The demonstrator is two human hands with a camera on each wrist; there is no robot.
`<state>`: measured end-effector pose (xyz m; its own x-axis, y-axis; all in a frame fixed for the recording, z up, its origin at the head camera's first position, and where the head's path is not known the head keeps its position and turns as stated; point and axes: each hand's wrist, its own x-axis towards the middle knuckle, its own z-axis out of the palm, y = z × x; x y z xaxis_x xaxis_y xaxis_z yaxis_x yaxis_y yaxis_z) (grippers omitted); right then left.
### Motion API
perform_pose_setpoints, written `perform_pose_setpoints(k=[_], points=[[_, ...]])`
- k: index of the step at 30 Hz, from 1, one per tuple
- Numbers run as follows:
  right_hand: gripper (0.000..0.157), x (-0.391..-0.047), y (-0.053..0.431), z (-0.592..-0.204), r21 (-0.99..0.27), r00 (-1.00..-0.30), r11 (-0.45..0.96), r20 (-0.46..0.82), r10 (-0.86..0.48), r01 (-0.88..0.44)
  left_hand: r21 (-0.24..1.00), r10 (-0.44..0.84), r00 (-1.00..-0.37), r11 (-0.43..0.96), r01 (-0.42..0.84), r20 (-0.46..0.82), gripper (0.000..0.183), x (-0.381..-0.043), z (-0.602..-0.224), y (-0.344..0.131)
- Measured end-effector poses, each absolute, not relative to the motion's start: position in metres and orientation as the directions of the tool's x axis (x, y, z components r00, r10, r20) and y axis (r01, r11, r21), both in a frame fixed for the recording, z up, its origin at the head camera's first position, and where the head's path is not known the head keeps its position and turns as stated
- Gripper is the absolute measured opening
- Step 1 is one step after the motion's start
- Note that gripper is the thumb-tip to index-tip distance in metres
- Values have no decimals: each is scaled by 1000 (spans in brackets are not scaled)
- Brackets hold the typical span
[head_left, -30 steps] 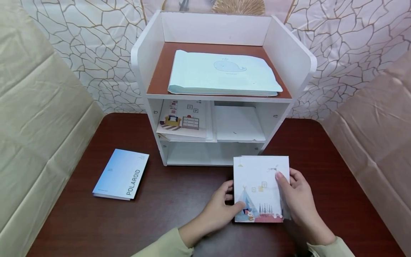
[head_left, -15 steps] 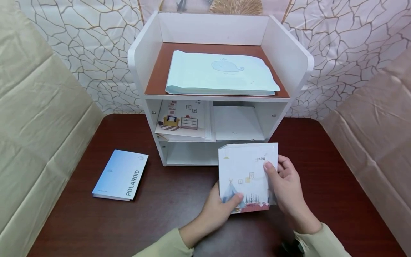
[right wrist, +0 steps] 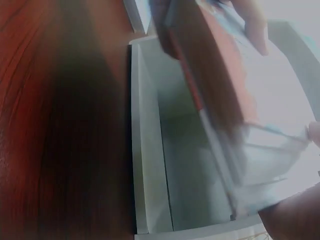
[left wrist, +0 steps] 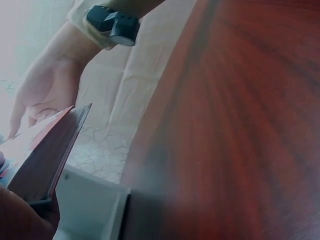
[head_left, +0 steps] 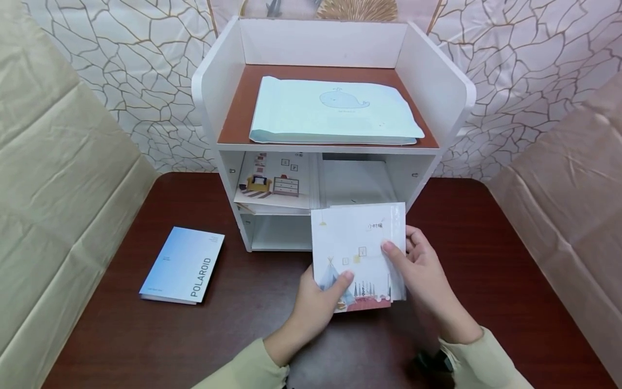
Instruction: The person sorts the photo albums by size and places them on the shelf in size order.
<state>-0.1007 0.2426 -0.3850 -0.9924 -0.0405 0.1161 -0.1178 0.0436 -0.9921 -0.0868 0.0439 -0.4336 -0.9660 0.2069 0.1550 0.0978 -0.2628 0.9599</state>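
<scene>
Both hands hold a thick book (head_left: 357, 227) with a white cover drawn with a tent, trees and a pink strip. It is off the table, in front of the shelf's lower right part. My left hand (head_left: 311, 305) grips its lower left, thumb on the cover and fingers behind. On the other edge my right hand (head_left: 425, 270) pinches the book, thumb on the cover. A pale flap shows past the cover along that edge. In the left wrist view the book (left wrist: 47, 150) stands tilted; in the right wrist view its red-edged side and white cover (right wrist: 275, 90) show, blurred.
A white shelf unit (head_left: 206, 92) stands at the back. A pale blue whale-print book (head_left: 335, 119) lies on top; illustrated books (head_left: 272, 189) fill the middle shelf's left, a white book or board (head_left: 359, 181) its right. A blue POLAROID book (head_left: 184, 265) lies on the table's left.
Both hands have carried the book up and leftward, from low on the right to in front of the shelf. The flap on its right edge shows more now.
</scene>
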Motion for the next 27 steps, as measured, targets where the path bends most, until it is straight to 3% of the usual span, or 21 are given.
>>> perform_pose_setpoints(k=[11, 20, 27], points=[[42, -94, 244, -396, -989, -996, 130, 55, -73, -64, 977, 236, -971, -214, -4, 48, 32, -106, -408, 32], [48, -100, 232, -390, -1000, -997, -14, 17, 69, -18, 990, 303, -953, -135, -33, 10, 36, -111, -398, 22], [55, -109, 233, -378, -998, -994, -43, -40, 106, 36, 994, 477, -877, -108, 14, 64, 51, -113, -390, 9]])
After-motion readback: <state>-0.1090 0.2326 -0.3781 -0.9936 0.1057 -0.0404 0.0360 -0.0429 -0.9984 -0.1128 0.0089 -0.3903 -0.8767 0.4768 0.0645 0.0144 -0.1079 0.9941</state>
